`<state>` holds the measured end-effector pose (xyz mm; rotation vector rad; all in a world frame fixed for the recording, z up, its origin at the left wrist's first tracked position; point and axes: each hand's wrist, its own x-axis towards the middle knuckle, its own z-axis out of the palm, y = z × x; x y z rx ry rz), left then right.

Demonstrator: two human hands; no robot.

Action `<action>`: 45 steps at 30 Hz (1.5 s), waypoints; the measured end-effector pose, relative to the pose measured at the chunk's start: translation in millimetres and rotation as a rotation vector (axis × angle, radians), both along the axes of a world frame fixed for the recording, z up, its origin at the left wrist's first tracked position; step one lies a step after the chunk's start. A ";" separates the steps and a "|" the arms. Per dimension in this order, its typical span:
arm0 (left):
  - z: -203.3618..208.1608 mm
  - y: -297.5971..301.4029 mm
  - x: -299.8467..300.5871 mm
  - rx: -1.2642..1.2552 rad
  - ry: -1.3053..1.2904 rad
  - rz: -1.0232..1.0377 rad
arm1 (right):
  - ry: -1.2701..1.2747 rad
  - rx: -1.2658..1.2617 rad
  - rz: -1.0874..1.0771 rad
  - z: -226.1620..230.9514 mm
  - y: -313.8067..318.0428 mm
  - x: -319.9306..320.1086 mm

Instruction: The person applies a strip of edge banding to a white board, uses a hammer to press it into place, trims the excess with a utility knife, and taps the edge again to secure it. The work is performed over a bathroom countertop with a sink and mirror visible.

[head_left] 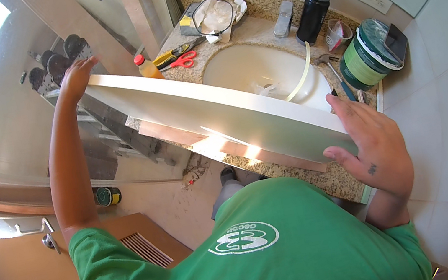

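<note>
While the white board (244, 115) spans ten to three o'clock, support both ends evenly: right hand (378, 146) at three, fingers spread, thumb apart; left hand (79, 80) at ten, finger grip unclear.

From your head, one wide fisheye view looks down at close range over your green shirt (295, 271), left hand (77, 82), right hand (379, 142) and the bench (342, 182).
</note>
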<state>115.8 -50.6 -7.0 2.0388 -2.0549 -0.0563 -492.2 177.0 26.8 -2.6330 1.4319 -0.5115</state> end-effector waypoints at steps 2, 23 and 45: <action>1.4 -0.4 -1.2 0.003 0.059 0.031 | -0.004 -0.002 -0.005 0.4 0.4 -0.3; -2.5 -8.6 10.7 0.025 0.218 0.022 | -0.011 0.038 -0.050 -0.3 -0.1 -1.5; -31.8 -42.0 77.4 -0.008 0.275 -0.087 | -0.765 -0.052 0.006 -17.3 1.0 -27.9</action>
